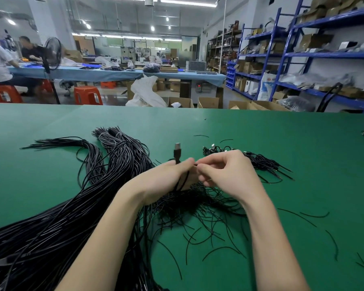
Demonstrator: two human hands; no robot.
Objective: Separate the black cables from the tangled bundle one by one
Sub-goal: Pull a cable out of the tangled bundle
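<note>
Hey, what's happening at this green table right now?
A person is sorting black cables on a green table. The left hand grips a black cable with a USB plug standing upright, while the right hand pinches something thin beside it. A big tangled black cable bundle lies to the left.

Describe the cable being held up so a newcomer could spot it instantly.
Start at the green table, then find the person's two hands meeting over the tangle of thin black cables. The left hand grips one black cable with a silver-tipped USB plug. Its plug points straight up above the fingers, while every neighbouring cable lies flat on the table.
</note>
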